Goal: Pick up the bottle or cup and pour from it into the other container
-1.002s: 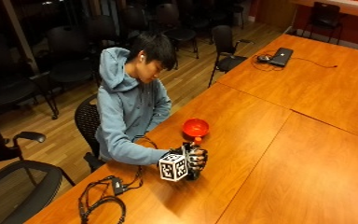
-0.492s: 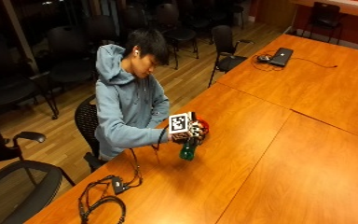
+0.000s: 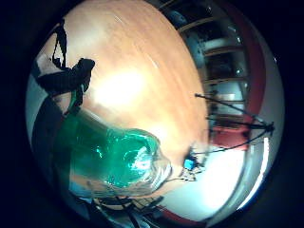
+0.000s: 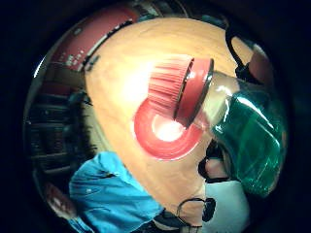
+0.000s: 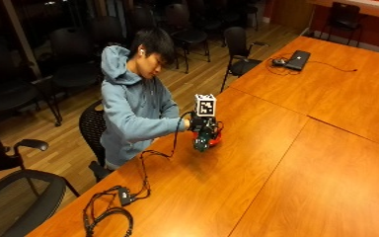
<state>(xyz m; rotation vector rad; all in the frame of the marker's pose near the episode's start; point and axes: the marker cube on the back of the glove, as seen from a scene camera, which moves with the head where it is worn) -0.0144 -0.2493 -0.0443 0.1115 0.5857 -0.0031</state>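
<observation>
My gloved right hand (image 5: 201, 126) grips a green transparent bottle (image 5: 201, 143) and holds it just above the wooden table (image 5: 294, 163). Right beside and under it sits a red cup (image 5: 214, 140). The thumb side palm view has the bottle (image 4: 252, 141) tilted, its red ribbed cap (image 4: 181, 92) on the neck and hanging over the open mouth of the red cup (image 4: 163, 138). In the little finger side palm view the bottle's green body (image 3: 114, 156) lies close to the palm, with bare tabletop (image 3: 137, 71) beyond. The seated person's other hand is hidden.
Black cables and a small box (image 5: 120, 197) lie on the table near its front corner. A laptop (image 5: 298, 59) with a cord sits at the far end. Office chairs (image 5: 18, 192) stand along the person's side. A tripod (image 3: 237, 123) stands beyond the table.
The hand lifted the bottle from the table's near edge and carried it away to the red cup. The bottle now tilts over the cup's mouth.
</observation>
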